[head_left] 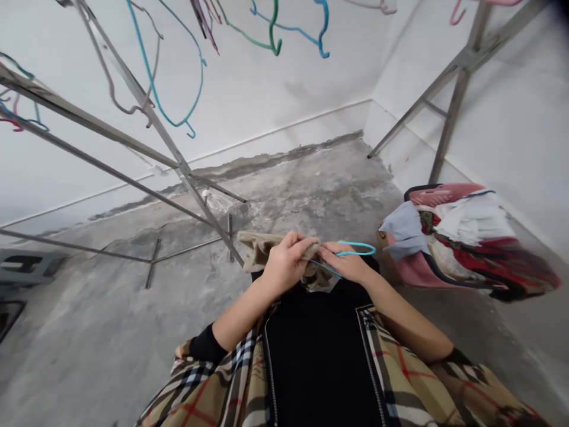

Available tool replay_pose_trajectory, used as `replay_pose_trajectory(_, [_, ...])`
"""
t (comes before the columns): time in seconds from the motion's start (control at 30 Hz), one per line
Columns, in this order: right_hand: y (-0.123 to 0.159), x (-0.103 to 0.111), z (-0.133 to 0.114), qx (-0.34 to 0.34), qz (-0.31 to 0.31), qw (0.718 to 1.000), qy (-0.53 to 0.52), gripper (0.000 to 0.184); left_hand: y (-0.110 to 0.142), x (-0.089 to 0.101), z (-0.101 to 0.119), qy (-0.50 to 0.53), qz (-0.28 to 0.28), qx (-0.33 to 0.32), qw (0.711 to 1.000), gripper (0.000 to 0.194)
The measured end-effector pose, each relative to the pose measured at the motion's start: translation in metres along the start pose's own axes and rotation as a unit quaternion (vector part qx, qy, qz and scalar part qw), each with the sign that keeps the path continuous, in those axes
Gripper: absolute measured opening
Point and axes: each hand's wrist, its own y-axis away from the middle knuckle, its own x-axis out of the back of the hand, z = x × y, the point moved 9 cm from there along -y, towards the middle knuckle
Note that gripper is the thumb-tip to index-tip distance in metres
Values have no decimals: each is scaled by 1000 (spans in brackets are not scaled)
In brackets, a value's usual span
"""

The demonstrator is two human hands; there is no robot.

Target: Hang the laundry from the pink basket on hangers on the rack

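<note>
In front of my body, my left hand [288, 261] is closed around a bunched tan cloth garment [255, 248], whose folded end sticks out to the left. My right hand [349, 261] is closed on a light-blue hanger [362, 248], with one loop of it showing past the fingers on the right. A thin blue stretch of the hanger runs below the hands beside the cloth. Both hands nearly meet at the garment's right end. Part of the garment hangs beneath them, and the rest of the hanger is hidden by cloth and fingers.
A pink basket [418, 270] heaped with clothes [475, 222] stands at right by the wall. Metal rack legs [195, 196] cross the left side, and another rack frame [457, 89] rises at right. A teal hanger [153, 89] and several others hang overhead. The floor is rough concrete.
</note>
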Motion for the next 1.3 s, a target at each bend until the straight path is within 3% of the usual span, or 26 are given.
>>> replay_pose_trajectory(0.07, [-8,2,-5,15,23,999,-20,57,-3,-1,15,-79,-38,-53,995,32])
replay_pose_trajectory(0.13, [-14,12,-10,21,53,998,-21,58,-9,14,21,-173,-30,-83,981,33])
replay_pose_trajectory(0.2, [-18,26,-20,31,79,996,-7,56,-18,29,23,-239,-21,-98,966,33])
replay_pose_trajectory(0.33, [-22,53,-46,66,131,989,2,47,-32,41,20,-302,-67,-108,945,38])
replay_pose_trajectory(0.4, [-15,68,-55,93,199,975,27,39,-37,51,17,-329,-58,-91,938,41])
replay_pose_trajectory(0.47, [4,81,-57,118,308,941,76,31,-41,68,15,-346,-20,-69,936,40])
replay_pose_trajectory(0.53, [26,86,-42,111,403,903,97,25,-42,85,15,-352,21,-49,934,40])
replay_pose_trajectory(0.57, [31,84,-28,88,420,899,87,27,-42,91,15,-353,38,-40,934,40])
replay_pose_trajectory(0.6, [31,78,-10,56,409,908,70,29,-42,96,16,-353,53,-36,933,40])
replay_pose_trajectory(0.7, [11,45,48,-69,296,953,3,28,-41,99,25,-353,72,-47,932,41])
replay_pose_trajectory(0.83, [-13,27,95,-170,266,944,-92,45,-40,94,35,-339,77,-77,935,48])
replay_pose_trajectory(0.97, [-25,19,106,-171,243,934,-197,33,-35,101,25,-323,87,-63,940,49])
replay_pose_trajectory(1.1, [-15,16,110,-166,246,898,-324,33,-25,114,-3,-279,109,-20,954,38])
replay_pose_trajectory(1.3, [1,34,95,-129,265,851,-434,32,-15,121,-47,-178,148,56,971,25])
